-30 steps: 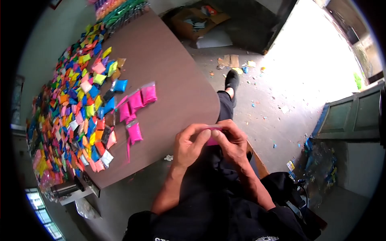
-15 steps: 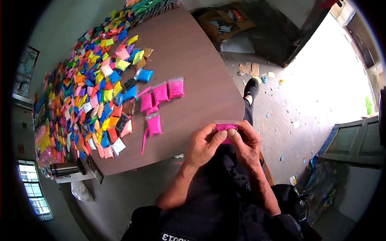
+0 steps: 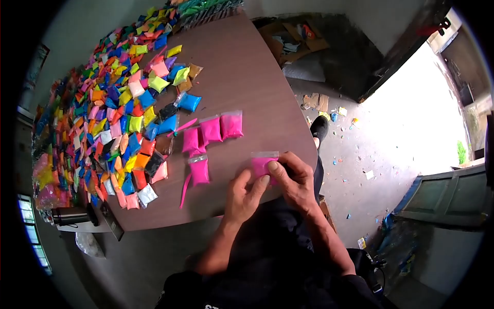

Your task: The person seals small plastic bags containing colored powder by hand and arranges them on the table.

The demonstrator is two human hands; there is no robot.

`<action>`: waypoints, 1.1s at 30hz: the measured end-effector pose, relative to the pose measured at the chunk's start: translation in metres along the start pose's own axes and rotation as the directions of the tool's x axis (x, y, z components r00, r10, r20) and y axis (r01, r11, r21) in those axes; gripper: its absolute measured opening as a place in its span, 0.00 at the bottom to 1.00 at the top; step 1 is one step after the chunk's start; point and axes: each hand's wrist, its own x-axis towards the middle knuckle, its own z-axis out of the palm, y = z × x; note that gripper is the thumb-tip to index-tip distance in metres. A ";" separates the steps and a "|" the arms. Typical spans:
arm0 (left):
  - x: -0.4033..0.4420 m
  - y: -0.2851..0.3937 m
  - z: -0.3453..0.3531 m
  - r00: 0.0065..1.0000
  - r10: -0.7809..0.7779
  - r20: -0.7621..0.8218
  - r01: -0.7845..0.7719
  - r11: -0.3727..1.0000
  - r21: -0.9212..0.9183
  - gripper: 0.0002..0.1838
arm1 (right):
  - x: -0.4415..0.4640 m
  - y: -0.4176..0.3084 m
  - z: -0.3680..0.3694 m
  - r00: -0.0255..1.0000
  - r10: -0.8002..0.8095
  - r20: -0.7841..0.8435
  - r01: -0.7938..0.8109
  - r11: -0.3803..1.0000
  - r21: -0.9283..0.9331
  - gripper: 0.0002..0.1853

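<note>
Over the table's near edge, I hold a small clear zip bag with bright pink filling (image 3: 261,162), its transparent strip facing away from me. My right hand (image 3: 296,183) pinches its right side, thumb across the front. At the lower left of the bag, my left hand (image 3: 244,196) has its thumb and bent fingers closed on the bottom edge; part of that grip is hidden. Left of my hands lies a single pink bag (image 3: 199,171), with a thin pink strip (image 3: 186,191) beside it. Farther off, several more pink bags (image 3: 210,130) lie in a cluster.
A large heap of small bags in many colours (image 3: 116,121) covers the left side of the brown table (image 3: 247,67). A dark cylindrical container (image 3: 71,216) stands at the lower left. An open cardboard box (image 3: 296,41) and scattered scraps lie on the floor beyond, near a bright doorway.
Both hands have moved left and slightly down with the pink bag. My left hand has shifted to its lower edge, and more of the bag's front shows. The view has shifted slightly.
</note>
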 end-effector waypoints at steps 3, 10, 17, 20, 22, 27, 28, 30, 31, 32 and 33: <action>0.000 -0.009 -0.007 1.000 -0.019 -0.006 0.019 1.000 -0.022 0.14 | 0.004 -0.002 0.004 0.999 0.039 0.016 -0.039 0.999 0.034 0.12; 0.004 0.004 -0.012 0.999 0.006 0.041 -0.014 0.980 0.198 0.15 | 0.006 0.005 -0.004 0.999 0.031 0.028 -0.026 0.989 -0.148 0.08; 0.013 0.012 -0.008 0.999 -0.029 -0.017 0.031 0.983 0.178 0.14 | 0.009 -0.007 0.004 0.999 -0.021 -0.037 0.016 0.991 -0.134 0.07; 0.011 0.013 -0.010 1.000 -0.014 -0.019 0.018 0.977 0.211 0.11 | 0.005 0.004 -0.006 0.999 -0.031 0.005 0.032 0.986 -0.165 0.08; 0.009 0.011 -0.013 0.999 -0.047 0.009 0.043 0.959 0.279 0.10 | 0.006 0.000 -0.002 1.000 -0.008 0.000 0.008 0.989 -0.146 0.09; 0.011 0.018 -0.011 0.998 -0.061 0.021 0.055 0.973 0.223 0.11 | 0.006 0.002 -0.003 0.999 0.048 -0.006 -0.049 0.996 -0.072 0.09; 0.014 0.028 -0.007 0.992 -0.124 -0.001 0.124 0.991 0.048 0.10 | 0.006 0.006 -0.004 1.000 -0.009 -0.002 0.008 0.993 -0.121 0.08; 0.014 0.033 -0.008 0.983 -0.182 -0.028 0.177 0.976 -0.125 0.10 | 0.006 0.005 -0.001 0.997 -0.068 0.023 0.072 0.977 -0.199 0.08; 0.013 0.027 -0.012 0.979 -0.205 -0.002 0.204 0.975 -0.085 0.08 | 0.006 0.005 -0.001 0.997 -0.070 0.038 0.076 0.979 -0.191 0.08; 0.013 0.022 -0.015 0.973 -0.230 0.027 0.231 0.972 -0.045 0.07 | 0.006 0.005 -0.002 0.998 -0.054 0.035 0.059 0.986 -0.157 0.08; 0.011 0.015 -0.015 0.974 -0.227 0.016 0.227 0.973 -0.041 0.07 | 0.005 0.005 -0.001 0.999 -0.038 0.031 0.042 0.992 -0.123 0.08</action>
